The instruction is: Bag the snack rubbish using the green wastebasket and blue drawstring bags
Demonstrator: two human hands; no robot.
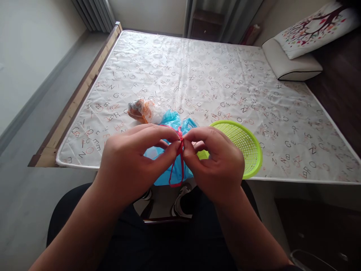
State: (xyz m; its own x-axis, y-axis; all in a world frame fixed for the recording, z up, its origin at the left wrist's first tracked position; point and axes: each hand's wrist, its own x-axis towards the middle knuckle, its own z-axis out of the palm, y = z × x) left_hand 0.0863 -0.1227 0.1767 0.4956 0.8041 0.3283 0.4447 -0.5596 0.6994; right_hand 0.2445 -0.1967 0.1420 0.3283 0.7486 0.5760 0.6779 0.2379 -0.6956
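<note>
At left, a bare wooden bed rail [79, 90] borders a pale, slightly shiny mattress [203, 82] printed with scattered letters. The person's left hand [132, 154] is raised near the bed's close edge, thumb and index finger pinching a thin red ribbon [182, 160]. Beyond its knuckles lies a crumpled, see-through bag [142, 111], orange-brown inside. A thin, wrinkled blue plastic bag [170, 119] puffs up behind the meeting fingertips and also shows below them. The ribbon sits right between the two hands, equally near to both; its long axis runs up and down, bunched at the pinch, with a narrow loop hanging toward the person. From the right, the right hand [218, 160] grips the same spot, its fingers closed on the ribbon. Just behind that hand, a round lime-green mesh basket [249, 150] leans, rigid and smooth-rimmed. Far right, a white cushion [293, 62] has dark piping.
</note>
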